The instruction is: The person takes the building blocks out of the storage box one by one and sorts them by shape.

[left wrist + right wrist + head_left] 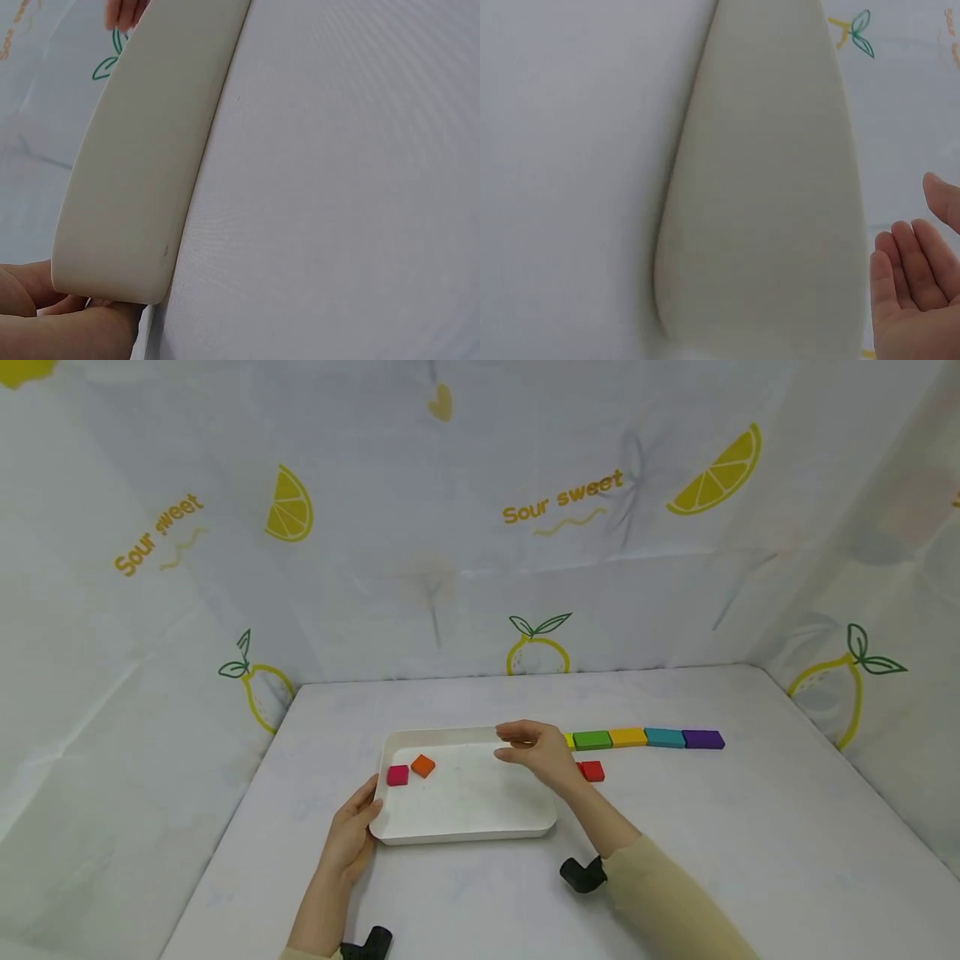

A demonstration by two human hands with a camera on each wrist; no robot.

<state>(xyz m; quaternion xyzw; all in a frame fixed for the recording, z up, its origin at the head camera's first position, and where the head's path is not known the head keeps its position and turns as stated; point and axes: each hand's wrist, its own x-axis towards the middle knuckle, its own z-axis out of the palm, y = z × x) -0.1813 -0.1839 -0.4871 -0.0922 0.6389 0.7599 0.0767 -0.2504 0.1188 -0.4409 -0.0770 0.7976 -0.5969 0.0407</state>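
Note:
A shallow white tray [465, 837] lies on the table. Its left side is held by my left hand [352, 835], the thumb at the rim and the fingers along the outer wall. In the left wrist view, fingers [82, 330] meet the end of the tray. Inside the tray, toward the left, are a pinkish-red square block [397, 775] and an orange square block [423, 766]. Over the tray's far right corner is my right hand [538, 753], thumb apart from the fingers. The right wrist view shows this hand [919, 300] with nothing in its palm.
Right of the tray runs a row of coloured blocks: yellow, partly hidden by the right hand, green [592, 741], amber [628, 737], teal [665, 737] and purple [702, 740]. Red blocks [593, 771] lie nearer, partly behind the right wrist. Printed cloth [465, 593] hangs behind the table.

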